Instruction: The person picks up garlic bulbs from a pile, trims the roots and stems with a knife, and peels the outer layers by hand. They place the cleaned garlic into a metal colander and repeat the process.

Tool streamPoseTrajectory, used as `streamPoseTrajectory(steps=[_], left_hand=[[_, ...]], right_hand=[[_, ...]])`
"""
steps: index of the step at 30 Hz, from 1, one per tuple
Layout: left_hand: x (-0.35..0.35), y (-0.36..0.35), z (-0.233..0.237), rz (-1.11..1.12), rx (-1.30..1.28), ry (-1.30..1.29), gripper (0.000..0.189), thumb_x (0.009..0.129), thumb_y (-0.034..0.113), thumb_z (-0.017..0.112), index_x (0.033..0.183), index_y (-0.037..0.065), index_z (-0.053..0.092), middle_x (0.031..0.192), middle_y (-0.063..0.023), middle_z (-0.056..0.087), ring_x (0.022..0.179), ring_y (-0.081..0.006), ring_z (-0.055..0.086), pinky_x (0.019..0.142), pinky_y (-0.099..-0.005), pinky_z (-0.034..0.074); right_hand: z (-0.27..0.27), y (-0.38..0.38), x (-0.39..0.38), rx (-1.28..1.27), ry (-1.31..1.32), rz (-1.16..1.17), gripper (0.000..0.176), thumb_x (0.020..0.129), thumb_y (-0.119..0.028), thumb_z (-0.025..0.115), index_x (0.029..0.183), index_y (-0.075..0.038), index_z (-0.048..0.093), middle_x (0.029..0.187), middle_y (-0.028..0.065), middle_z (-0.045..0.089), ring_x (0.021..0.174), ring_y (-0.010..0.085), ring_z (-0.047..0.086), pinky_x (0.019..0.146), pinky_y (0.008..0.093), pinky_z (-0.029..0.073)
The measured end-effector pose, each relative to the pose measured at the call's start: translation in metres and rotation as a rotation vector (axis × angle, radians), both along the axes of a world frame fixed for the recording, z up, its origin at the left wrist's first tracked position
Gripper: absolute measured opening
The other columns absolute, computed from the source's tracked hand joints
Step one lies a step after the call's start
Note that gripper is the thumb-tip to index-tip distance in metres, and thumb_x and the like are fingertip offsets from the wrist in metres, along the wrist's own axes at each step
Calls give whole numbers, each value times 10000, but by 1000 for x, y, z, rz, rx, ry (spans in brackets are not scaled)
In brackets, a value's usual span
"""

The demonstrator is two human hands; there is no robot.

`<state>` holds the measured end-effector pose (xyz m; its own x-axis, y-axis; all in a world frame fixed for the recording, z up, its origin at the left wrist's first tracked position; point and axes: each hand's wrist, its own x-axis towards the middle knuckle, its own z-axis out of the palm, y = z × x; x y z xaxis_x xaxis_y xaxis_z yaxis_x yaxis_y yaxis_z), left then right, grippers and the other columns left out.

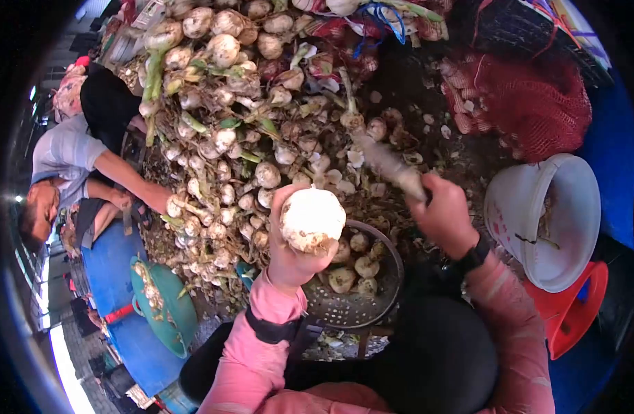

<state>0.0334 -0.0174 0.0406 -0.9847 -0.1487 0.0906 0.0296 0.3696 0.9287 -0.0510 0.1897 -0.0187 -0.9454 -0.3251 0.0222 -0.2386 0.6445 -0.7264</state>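
Observation:
My left hand (289, 255) is closed around a large white garlic bulb (313, 219), brightly lit, with brownish roots on its lower side. To the right, my right hand (446, 214) grips a knife (393, 165) whose dirty blade, blurred by motion, points up and left over the heap. A metal colander (389, 293) with several bulbs in it sits just below and right of the left hand. Beyond my hands spreads a big heap of garlic bulbs (224, 138), many with stalks and dry leaves.
A white bucket (565, 221) tilts at the right above a red basin (592, 290). Behind it lies a red mesh sack (537, 103). At the left are a green basin (179, 331) with scraps and a co-worker (68, 152) reaching into the heap. Peelings litter the ground.

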Motion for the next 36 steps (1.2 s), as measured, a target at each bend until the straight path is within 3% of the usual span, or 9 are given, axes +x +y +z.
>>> streamPoseTrajectory(steps=[5, 10, 13, 17, 20, 24, 30, 33, 36], left_hand=[[-3, -7, 1, 92, 181, 50, 986, 489, 292, 850, 1254, 59, 273, 1124, -119, 480, 1000, -218, 515, 857, -310, 438], [-21, -3, 17, 252, 809, 158, 842, 607, 202, 792, 1262, 123, 269, 1116, -153, 465, 996, -244, 513, 773, -330, 490], [-19, 2, 27, 206, 931, 71, 835, 602, 177, 787, 1263, 127, 279, 1120, -155, 461, 985, -262, 520, 771, -349, 495], [-26, -3, 32, 346, 1063, 92, 814, 571, 201, 771, 1231, 85, 307, 1081, -135, 484, 945, -276, 532, 741, -371, 511], [-10, -33, 1, -173, 818, -474, 659, 588, 54, 690, 1167, 76, 376, 1031, -92, 506, 984, -229, 493, 798, -350, 474], [20, -45, -53, -644, -497, -439, 549, 598, 303, 744, 1048, 70, 534, 1060, -158, 521, 1006, -295, 504, 877, -373, 399], [-56, -110, -128, 478, -518, -385, 392, 726, 302, 606, 934, -28, 561, 962, -214, 561, 953, -342, 515, 842, -405, 403], [-85, -128, -182, 428, -896, -369, 385, 726, 305, 540, 877, -48, 551, 892, -248, 549, 856, -389, 511, 777, -448, 400], [-95, -118, -165, 472, -719, -457, 388, 726, 240, 509, 949, -77, 535, 913, -286, 536, 888, -418, 503, 823, -445, 400]], right_hand=[[2, -11, -32, -84, -103, -64, 175, 701, -174, 581, 715, 0, 565, 630, 204, 550, 630, 350, 570, 560, 398, 448], [54, -26, -28, -399, -214, 150, 128, 673, -123, 587, 672, -7, 533, 581, 177, 507, 526, 312, 532, 494, 342, 410], [66, -34, -37, -609, -96, 383, 125, 698, -53, 565, 614, -21, 476, 515, 30, 392, 491, 93, 382, 459, 282, 339], [-39, -22, -12, -48, -640, 416, 226, 688, -195, 586, 765, 18, 588, 656, 172, 584, 622, 259, 582, 594, 350, 448], [-47, -9, -7, -138, -608, 82, 263, 702, -197, 587, 797, 48, 590, 676, 184, 589, 608, 247, 565, 601, 345, 447], [-2, -11, -58, -144, -471, -7, 270, 730, -180, 577, 819, 74, 564, 633, 202, 544, 563, 173, 520, 560, 322, 424], [-34, -28, -46, -237, -535, -29, 278, 723, -183, 580, 843, 68, 577, 674, 194, 576, 602, 232, 554, 601, 318, 439], [-41, -28, -44, -187, -528, -17, 307, 702, -197, 591, 848, 73, 573, 729, 225, 580, 682, 280, 583, 637, 337, 443], [-38, -26, -45, -144, -521, 15, 317, 692, -195, 589, 855, 77, 570, 756, 246, 578, 734, 320, 593, 655, 355, 444]])
